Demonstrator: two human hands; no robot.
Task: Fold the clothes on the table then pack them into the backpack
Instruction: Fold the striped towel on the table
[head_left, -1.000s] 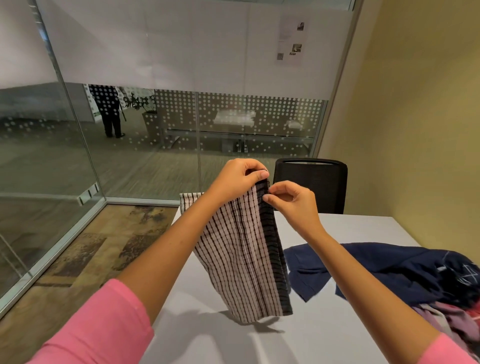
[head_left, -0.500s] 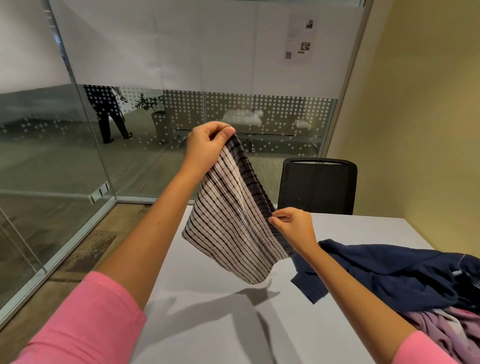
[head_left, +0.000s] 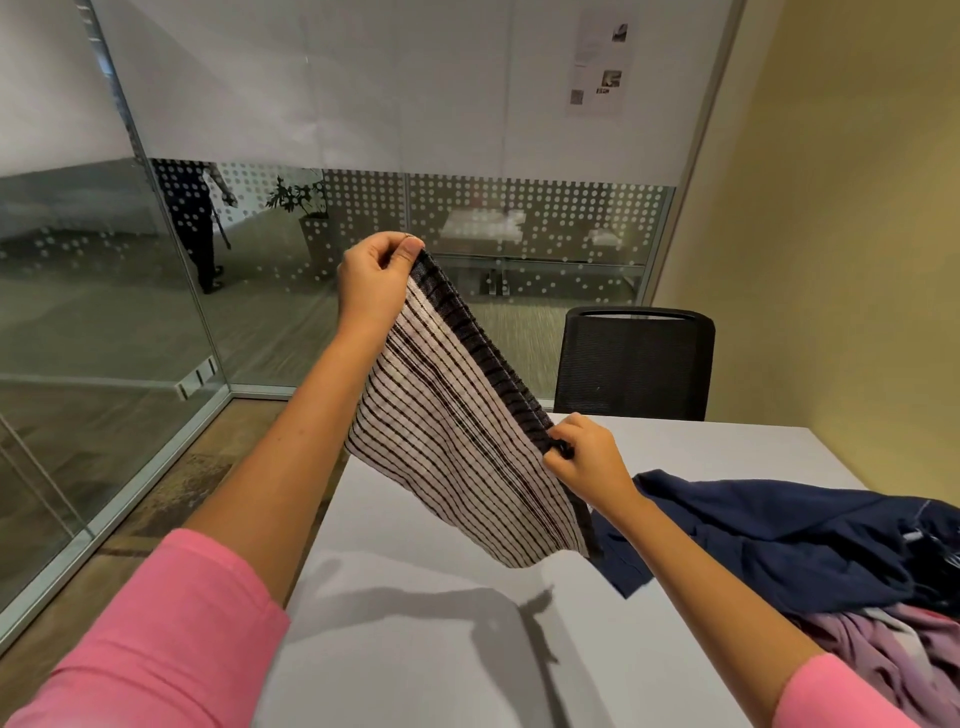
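Striped cloth stretched in the air between 2 hands, above the desk.

The left hand pinches its upper corner with thumb and fingers curled; the right hand pinches the lower end of the dark edge. Risk: both holds are small corner pinches, so a sharp tug could slip 1 corner free and let the cloth drop crooked, spoiling the fold. The navy garment and purple clothes lie unfolded at the right; no backpack is in view.
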